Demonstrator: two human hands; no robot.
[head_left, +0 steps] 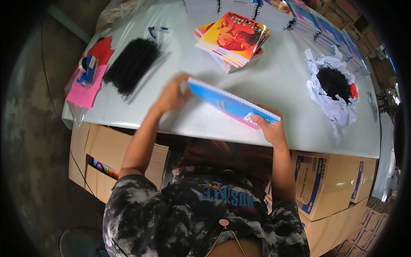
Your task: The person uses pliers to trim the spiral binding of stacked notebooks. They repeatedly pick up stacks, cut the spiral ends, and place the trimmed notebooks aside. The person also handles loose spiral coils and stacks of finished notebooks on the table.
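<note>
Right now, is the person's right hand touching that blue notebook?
Touching. The head view shows the right hand gripping the lower end of the blue notebook, fingers lying across its cover, while the left hand meets its other end.

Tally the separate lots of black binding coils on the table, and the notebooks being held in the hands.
Heaps of loose black coils: 1, at the person's left
Paper-wrapped bundles of black coils: 1, at the right
Blue notebook held by left hand and right hand: 1
Total: 3
</note>
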